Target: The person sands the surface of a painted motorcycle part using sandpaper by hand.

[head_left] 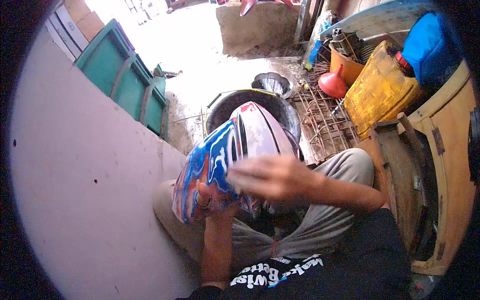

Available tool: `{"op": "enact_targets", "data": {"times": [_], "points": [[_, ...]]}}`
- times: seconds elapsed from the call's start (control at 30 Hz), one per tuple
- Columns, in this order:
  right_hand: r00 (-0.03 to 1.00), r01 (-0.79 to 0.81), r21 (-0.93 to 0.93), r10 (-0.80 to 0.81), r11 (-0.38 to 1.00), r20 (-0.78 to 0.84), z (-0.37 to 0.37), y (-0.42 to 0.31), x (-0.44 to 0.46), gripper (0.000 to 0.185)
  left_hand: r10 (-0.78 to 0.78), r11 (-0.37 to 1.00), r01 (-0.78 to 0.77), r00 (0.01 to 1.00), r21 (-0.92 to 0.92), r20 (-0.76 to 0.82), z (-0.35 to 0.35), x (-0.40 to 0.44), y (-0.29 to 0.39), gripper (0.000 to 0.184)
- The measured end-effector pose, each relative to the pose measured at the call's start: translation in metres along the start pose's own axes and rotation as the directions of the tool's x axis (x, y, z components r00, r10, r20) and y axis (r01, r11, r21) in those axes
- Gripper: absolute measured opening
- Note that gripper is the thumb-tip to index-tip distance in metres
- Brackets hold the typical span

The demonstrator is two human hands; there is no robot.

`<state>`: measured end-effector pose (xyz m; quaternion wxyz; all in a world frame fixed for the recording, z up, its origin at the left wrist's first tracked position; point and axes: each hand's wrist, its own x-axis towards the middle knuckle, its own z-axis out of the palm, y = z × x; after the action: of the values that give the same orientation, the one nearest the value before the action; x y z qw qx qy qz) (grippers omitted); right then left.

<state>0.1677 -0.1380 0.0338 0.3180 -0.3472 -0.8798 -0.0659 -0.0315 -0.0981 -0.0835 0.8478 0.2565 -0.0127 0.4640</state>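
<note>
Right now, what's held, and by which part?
Swirl-painted shell: the left hand holds it at the end nearest the body. Right hand blurred over it; contact unclear.

The person wore a black top with sleeves that left the forearms bare. Bold white lettering ran across its front, partly lost in folds, with "Make" legible and a light-blue stroke beneath. The trousers were grey, loose and creased, with a thin reddish cord at the waist.

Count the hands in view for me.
2: the left hand at the lower end of the painted shell, thumb showing, other fingers hidden; the right hand, blurred, in front of its lower right side.
</note>
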Motion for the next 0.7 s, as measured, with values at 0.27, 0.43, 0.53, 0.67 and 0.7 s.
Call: {"op": "enact_targets", "data": {"times": [0.27,0.43,0.53,0.67,0.7], "points": [[0.975,-0.213,-0.126,0.219,0.969,0.043,-0.009,0.035,-0.004,0.037,0.055,0.997,-0.057,0.998,-0.058,-0.045,0.009,-0.002,-0.003,0.104],[1.0,0.012,-0.038,-0.013,0.999,-0.019,-0.003,0.004,-0.002,0.034,0.054,0.998,-0.057,0.995,-0.035,-0.083,0.022,0.006,0.004,0.102],[0.948,-0.311,-0.209,0.319,0.927,0.008,-0.013,0.048,-0.002,0.031,0.084,0.984,-0.069,0.993,-0.166,0.085,0.023,0.005,0.001,0.103],[0.996,0.073,-0.016,-0.073,0.997,-0.049,-0.002,-0.01,0.001,0.028,0.05,0.999,-0.051,0.998,0.013,0.038,0.001,0.014,0.001,0.104],[0.987,0.144,0.042,-0.141,0.989,-0.082,-0.002,-0.022,0.004,0.025,0.04,0.997,-0.041,0.999,0.064,0.016,-0.003,0.013,0.002,0.105]]}}
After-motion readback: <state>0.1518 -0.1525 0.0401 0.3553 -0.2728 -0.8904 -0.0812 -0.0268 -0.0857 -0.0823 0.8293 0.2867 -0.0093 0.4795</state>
